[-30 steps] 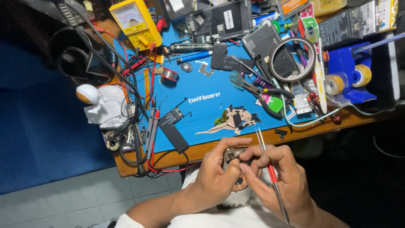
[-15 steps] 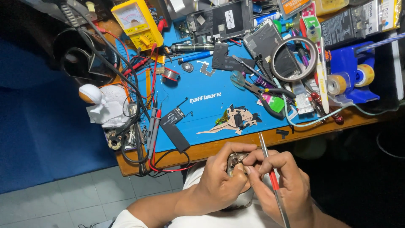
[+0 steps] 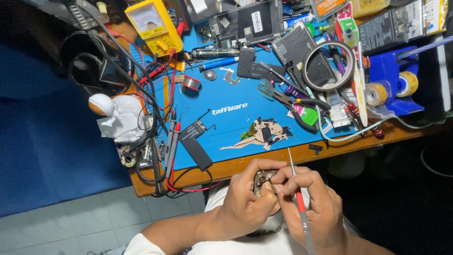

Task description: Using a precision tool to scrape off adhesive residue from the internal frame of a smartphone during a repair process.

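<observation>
My left hand [image 3: 245,200] grips a small dark electronic part with a metal frame [image 3: 264,178], held just below the wooden table edge [image 3: 245,165]. My right hand [image 3: 309,208] presses fingertips against the same part from the right and also carries a thin screwdriver with a red-and-grey handle [image 3: 298,198], its metal tip pointing up toward the blue work mat [image 3: 226,94]. Both hands sit close together over my lap. Most of the part is hidden by my fingers.
The blue mat carries torn foil scraps [image 3: 259,134], a small black module with a strip [image 3: 194,137], tweezers, a tape ring [image 3: 326,63] and opened phones [image 3: 250,21]. A yellow multimeter [image 3: 150,21] with probes and tangled cables fills the left. Tape rolls [image 3: 391,87] stand right.
Both hands have shifted slightly up and right toward the table edge, still working the small part. The view has drifted a little; things on the mat stay put.
</observation>
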